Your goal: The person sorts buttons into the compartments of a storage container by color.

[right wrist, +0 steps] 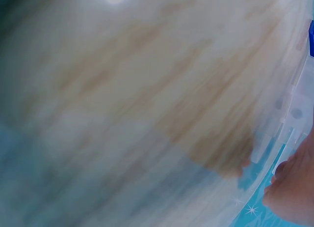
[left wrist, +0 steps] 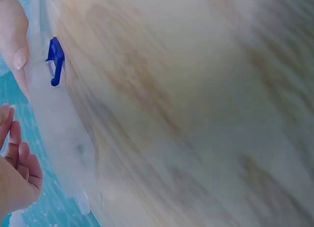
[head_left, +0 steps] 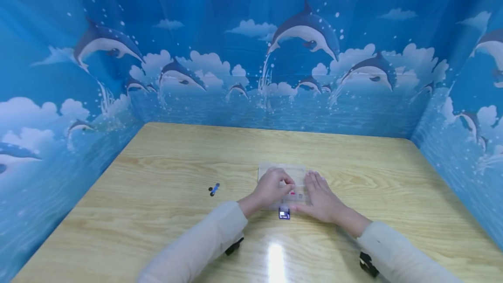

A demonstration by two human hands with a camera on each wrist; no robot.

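A flat see-through plastic box (head_left: 275,205) with a dark blue latch (head_left: 284,212) at its front lies on the table. In the left wrist view the latch (left wrist: 57,62) juts from the box's frosted side (left wrist: 68,138). My left hand (head_left: 274,185) is over the box, thumb and forefinger pinched together, with a small red piece (head_left: 292,193) right at the fingertips. A small grey piece (head_left: 300,196) shows just right of it. My right hand (head_left: 323,202) rests with straight fingers along the box's right side, its thumb near the latch.
To the left on the wooden table (head_left: 177,226) lies a small blue item (head_left: 215,189) with black round parts. A blue curtain (head_left: 235,34) printed with dolphins stands behind the table and along its sides.
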